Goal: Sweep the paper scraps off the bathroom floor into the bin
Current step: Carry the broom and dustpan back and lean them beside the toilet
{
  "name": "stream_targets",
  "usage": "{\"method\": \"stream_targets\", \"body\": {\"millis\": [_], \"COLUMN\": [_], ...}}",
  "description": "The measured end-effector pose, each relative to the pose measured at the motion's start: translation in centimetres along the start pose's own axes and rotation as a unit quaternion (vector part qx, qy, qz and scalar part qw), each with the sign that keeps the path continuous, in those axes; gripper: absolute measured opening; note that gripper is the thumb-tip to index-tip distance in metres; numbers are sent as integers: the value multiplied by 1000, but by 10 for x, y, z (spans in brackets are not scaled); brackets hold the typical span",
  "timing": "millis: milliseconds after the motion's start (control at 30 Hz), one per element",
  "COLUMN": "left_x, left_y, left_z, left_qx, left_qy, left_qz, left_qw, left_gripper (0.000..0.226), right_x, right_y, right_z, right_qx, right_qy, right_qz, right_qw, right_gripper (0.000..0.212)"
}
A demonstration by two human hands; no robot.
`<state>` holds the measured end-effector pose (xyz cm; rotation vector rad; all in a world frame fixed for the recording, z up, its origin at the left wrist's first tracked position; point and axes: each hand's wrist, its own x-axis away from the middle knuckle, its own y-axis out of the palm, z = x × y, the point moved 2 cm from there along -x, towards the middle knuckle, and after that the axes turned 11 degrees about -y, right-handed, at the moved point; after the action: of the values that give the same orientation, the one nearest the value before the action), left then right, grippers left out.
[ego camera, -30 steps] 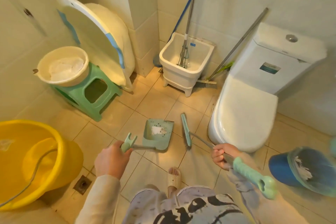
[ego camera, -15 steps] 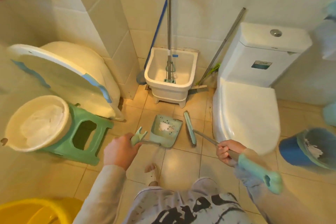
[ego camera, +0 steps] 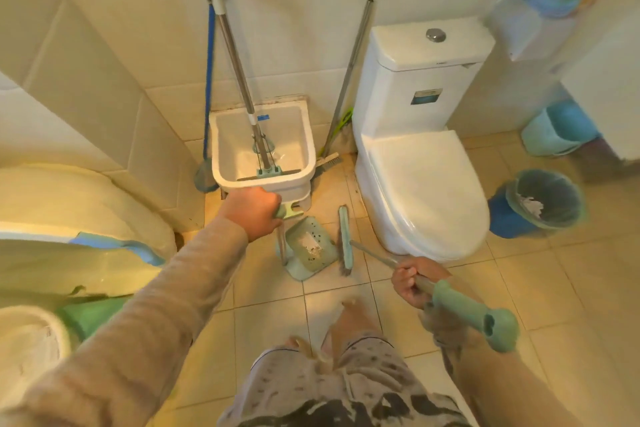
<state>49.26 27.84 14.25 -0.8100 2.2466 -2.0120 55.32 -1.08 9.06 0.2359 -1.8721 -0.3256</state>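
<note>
- Paper scraps [ego camera: 309, 243] are seen as a white patch in the pan of the green dustpan [ego camera: 309, 251], which sits tilted on the tiled floor [ego camera: 540, 281] between the mop basin and the toilet.
- The left hand [ego camera: 254, 211] is closed around the top of the dustpan's upright handle, just in front of the basin's near rim.
- The broom [ego camera: 345, 241] lies with its green head just right of the dustpan, bristles on the tiles; its shaft runs back to the right hand [ego camera: 414, 282], which is clenched around it ahead of the green grip end.
- The bin [ego camera: 540, 201], blue with a thin liner and some white paper already inside, stands on the floor right of the toilet, well apart from the dustpan.
- The floor is laid in pale beige square tiles with dark grout lines; grime is visible along the toilet base.
- The white toilet [ego camera: 426, 184], lid down, is set against the tiled wall; its bowl lies between the dustpan and the bin.
- The white mop basin [ego camera: 263, 146] holds a metal mop pole, and a second brush leans in the corner beside it.
- Open tiles are seen in front of the toilet and toward the bin; the left side is crowded by a pale tub and a green stool.
</note>
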Motion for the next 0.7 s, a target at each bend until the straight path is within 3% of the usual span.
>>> {"method": "stream_targets", "body": {"millis": [200, 400, 533, 633, 700], "left_x": [-91, -159, -207, -241, -262], "left_y": [-39, -65, -90, -108, -119], "left_z": [25, 51, 66, 78, 84], "left_qx": [-46, -93, -133, -155, -185], "left_qy": [94, 183, 222, 240, 253], "left_qz": [5, -14, -8, -19, -21], "left_qw": [995, 979, 966, 958, 949], "left_gripper": [35, 32, 33, 32, 30], "right_x": [-25, -45, -59, -66, -71], "right_y": [17, 53, 77, 94, 107], "right_z": [-40, -94, -126, -151, -168], "right_qx": [-69, -86, -166, -216, -188], "right_qy": [-2, 17, -50, -99, -87], "right_qz": [-5, -12, -11, 11, -7], "right_qw": [998, 996, 985, 971, 978], "right_gripper": [36, 19, 45, 42, 47]}}
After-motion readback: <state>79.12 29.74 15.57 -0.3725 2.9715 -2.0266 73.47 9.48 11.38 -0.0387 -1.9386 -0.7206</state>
